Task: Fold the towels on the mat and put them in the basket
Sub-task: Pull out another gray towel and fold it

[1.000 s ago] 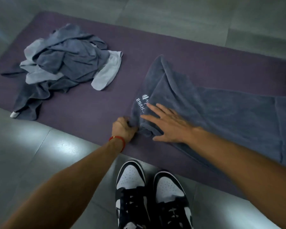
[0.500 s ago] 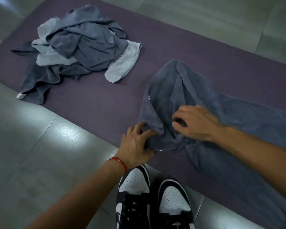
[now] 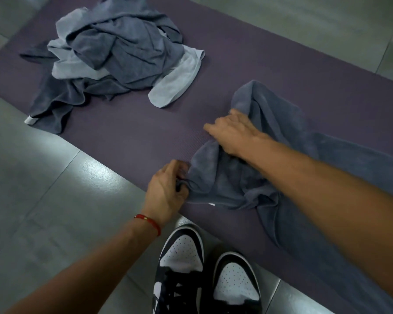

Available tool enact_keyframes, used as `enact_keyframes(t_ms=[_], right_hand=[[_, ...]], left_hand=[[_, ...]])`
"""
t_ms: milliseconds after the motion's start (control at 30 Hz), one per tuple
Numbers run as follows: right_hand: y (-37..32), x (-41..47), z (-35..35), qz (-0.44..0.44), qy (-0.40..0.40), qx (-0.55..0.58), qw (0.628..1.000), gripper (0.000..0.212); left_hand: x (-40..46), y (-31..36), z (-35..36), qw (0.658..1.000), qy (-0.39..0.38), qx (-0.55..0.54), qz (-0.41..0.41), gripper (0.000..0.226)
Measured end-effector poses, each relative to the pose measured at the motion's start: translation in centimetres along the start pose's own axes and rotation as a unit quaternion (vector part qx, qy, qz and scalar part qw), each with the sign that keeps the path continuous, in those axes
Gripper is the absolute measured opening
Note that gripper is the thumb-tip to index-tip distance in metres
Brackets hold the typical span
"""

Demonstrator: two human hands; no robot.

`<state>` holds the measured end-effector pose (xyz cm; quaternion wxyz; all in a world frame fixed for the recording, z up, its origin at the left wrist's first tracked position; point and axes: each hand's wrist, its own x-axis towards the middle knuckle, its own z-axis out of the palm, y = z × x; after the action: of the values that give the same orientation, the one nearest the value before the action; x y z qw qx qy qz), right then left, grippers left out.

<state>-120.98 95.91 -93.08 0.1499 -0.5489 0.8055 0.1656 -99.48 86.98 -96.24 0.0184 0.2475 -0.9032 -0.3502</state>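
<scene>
1. Towel, dark grey terry, lies rumpled on the right part of the purple mat, its near end bunched into folds and the rest running off toward the right edge of the view.
2. Left hand has its grip curled round the near left corner of that towel, fingers and thumb pinching a wad of cloth close to the mat's near edge.
3. Right hand rests on the towel's far left edge, fingers bent over a raised fold; a fingertip reaches past the cloth onto bare mat. Whether this grip truly clasps the fold or only presses on it, I cannot tell for certain, though the fingers look curled into the cloth.
4. Right forearm crosses over the middle of the towel, hiding part of it.
5. A red cord bracelet sits on the left wrist.
6. A heap of unfolded towels, dark grey and pale grey mixed, lies on the mat's far left part, well apart from the towel in hand.
7. Two black-and-white sneakers stand on the grey tiled floor just beside the mat's near edge, toes pointing at the towel.
</scene>
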Motion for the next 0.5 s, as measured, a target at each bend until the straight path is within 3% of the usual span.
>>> enact_keyframes(t_ms=[133, 200, 267, 400, 500], right_hand=[[0.9, -2.3, 0.2, -0.058, -0.143, 0.087, 0.984, 0.077], [1.8, -2.2, 0.0, -0.059, -0.196, 0.144, 0.968, 0.070], [2.3, -1.6, 0.1, -0.053, -0.194, 0.156, 0.967, 0.057], [2.0, -1.9, 0.9, -0.107, -0.141, 0.032, 0.984, 0.040], [2.1, -2.4, 1.0, -0.123, -0.122, 0.020, 0.985, 0.026]], left_hand=[[0.0, -1.4, -0.8, 0.998, 0.039, 0.033, -0.020, 0.027], [-0.4, -1.6, -0.9, 0.998, 0.046, 0.036, -0.027, 0.026], [-0.8, -1.5, -0.7, 0.998, 0.056, 0.030, -0.024, 0.025], [-1.4, -1.2, -0.6, 0.995, 0.091, 0.007, -0.025, 0.022], [-1.5, -1.4, -1.1, 0.994, 0.102, -0.002, -0.033, 0.019]])
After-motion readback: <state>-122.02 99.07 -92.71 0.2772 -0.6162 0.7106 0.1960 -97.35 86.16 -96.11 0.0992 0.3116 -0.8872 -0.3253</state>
